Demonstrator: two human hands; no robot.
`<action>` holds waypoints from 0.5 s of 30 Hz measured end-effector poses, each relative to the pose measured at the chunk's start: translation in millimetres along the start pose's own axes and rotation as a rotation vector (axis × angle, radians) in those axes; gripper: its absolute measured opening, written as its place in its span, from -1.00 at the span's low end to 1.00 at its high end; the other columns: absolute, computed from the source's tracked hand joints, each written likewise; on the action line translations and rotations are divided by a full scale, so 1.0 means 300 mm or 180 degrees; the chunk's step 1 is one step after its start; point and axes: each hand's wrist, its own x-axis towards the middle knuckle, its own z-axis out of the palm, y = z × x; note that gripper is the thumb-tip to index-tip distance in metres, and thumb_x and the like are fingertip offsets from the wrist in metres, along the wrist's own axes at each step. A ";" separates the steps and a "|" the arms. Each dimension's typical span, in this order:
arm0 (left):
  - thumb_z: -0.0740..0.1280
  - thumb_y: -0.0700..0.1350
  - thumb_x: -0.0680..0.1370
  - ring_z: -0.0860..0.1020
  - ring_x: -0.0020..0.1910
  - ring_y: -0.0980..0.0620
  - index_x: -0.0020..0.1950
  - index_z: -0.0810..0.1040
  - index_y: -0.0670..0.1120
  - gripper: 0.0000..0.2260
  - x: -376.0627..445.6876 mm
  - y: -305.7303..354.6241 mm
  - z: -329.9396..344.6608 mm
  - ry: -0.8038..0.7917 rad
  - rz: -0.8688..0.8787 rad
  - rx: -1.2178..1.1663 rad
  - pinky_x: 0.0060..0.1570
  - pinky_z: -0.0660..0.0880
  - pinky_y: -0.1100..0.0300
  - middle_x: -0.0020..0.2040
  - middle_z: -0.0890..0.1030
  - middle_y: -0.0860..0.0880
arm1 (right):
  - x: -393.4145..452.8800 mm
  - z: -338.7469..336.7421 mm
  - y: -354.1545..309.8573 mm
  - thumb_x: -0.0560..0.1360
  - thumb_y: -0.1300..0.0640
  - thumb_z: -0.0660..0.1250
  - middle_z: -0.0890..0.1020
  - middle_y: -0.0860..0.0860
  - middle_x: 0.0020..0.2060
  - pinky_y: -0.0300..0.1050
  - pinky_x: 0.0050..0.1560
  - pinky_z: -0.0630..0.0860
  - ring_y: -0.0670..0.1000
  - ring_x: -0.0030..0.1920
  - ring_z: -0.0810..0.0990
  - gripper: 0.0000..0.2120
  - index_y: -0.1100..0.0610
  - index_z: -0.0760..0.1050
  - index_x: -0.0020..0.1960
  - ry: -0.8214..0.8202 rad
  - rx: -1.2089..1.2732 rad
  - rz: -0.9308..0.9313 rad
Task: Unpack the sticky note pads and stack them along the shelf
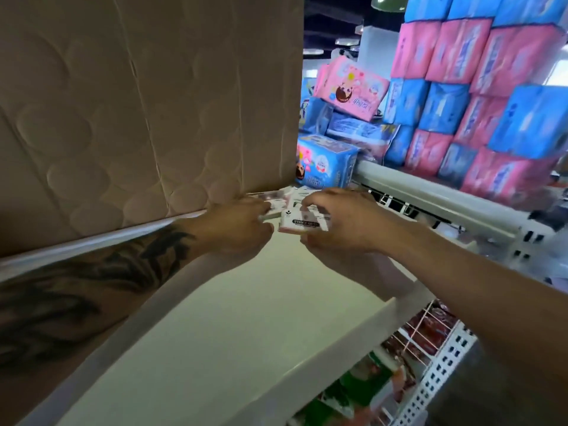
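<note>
Pinching a small wrapped sticky note pad (304, 224) near the shelf's (246, 327) far edge, the right hand (341, 222) grips its sides while the left hand (236, 226) curls round neighbouring pads (276, 204); light, stiff, probably slick, best held by the edges.

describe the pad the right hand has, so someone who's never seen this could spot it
Start at the big brown cardboard box standing on the white shelf. Just past the box's lower right corner both hands meet; the right hand has its grip on a small white sticky note pad. Unlike the pads behind it by the left hand, its near edge carries a black label strip facing the camera.
</note>
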 end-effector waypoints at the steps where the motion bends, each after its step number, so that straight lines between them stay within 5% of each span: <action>1: 0.16 0.14 0.53 0.53 0.13 -0.03 0.18 0.53 0.02 -0.66 -0.002 0.003 0.003 0.0028 -0.0093 -0.0024 0.13 0.52 -0.02 0.18 0.57 -0.01 | 0.011 0.004 0.014 0.42 -0.40 0.35 0.46 -0.08 0.39 0.16 0.44 0.33 0.10 0.39 0.44 -0.38 -0.20 0.40 0.41 0.0032 -0.0017 -0.0081; 4: 0.18 0.10 0.55 0.52 -0.03 0.04 0.11 0.54 0.02 -0.74 -0.016 0.024 0.005 0.0134 -0.0189 0.0072 0.01 0.54 -0.03 0.06 0.59 0.01 | 0.031 0.002 0.060 0.43 -0.40 0.36 0.52 -0.04 0.26 0.08 0.31 0.45 0.09 0.27 0.50 -0.43 -0.17 0.45 0.34 0.0088 0.0056 -0.0321; 9: 0.19 0.20 0.57 0.54 0.03 0.01 0.17 0.61 0.05 -0.65 -0.089 0.080 -0.032 0.0173 -0.0381 0.0109 0.07 0.56 -0.05 0.11 0.62 0.02 | 0.041 -0.004 0.089 0.34 -0.44 0.37 0.59 -0.02 0.19 0.06 0.23 0.51 0.09 0.19 0.53 -0.37 -0.16 0.46 0.31 0.0155 0.0248 -0.0579; 12: 0.30 0.19 0.59 0.53 0.15 -0.01 0.23 0.64 0.07 -0.68 -0.148 0.080 -0.031 0.0428 -0.0288 0.0215 0.12 0.55 0.00 0.24 0.60 0.00 | 0.039 -0.009 0.099 0.21 -0.48 0.33 0.61 -0.12 0.09 0.01 0.19 0.53 0.01 0.11 0.55 -0.30 -0.18 0.47 0.25 0.0161 0.0524 -0.0629; 15: 0.40 0.26 0.51 0.38 0.33 -0.02 0.19 0.66 0.12 -0.66 -0.220 0.059 -0.031 0.0584 -0.0348 0.0335 0.21 0.41 0.04 0.38 0.49 0.01 | 0.019 -0.013 0.102 0.28 -0.35 0.49 0.57 -0.18 0.05 0.00 0.19 0.53 -0.04 0.06 0.55 -0.44 -0.19 0.46 0.19 0.0086 0.0718 -0.0744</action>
